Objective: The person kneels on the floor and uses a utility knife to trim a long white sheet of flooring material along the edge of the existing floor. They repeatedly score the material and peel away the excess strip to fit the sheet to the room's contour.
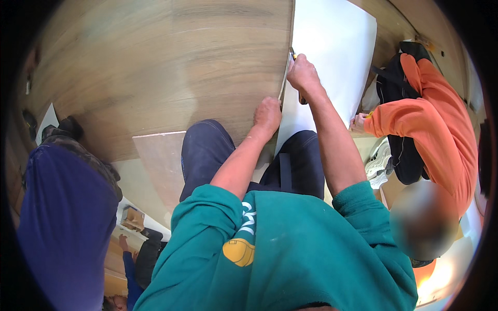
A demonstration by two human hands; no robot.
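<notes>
A white sheet lies in front of me on the wood-grain surface, its left edge running away from me. On that edge my right hand is closed around a utility knife, whose dark tip and a bit of yellow stick out ahead of the fingers. Nearer to me, my left hand is closed at the same edge, fingers wrapped around a narrow strip that runs between the two hands. My fingers hide how the strip ends and whether it is joined to the sheet.
To the right, a person in an orange top crouches with a hand by the sheet's near corner. A person in dark blue is close on my left. A thin pale panel lies by my left knee. Another person is low at left.
</notes>
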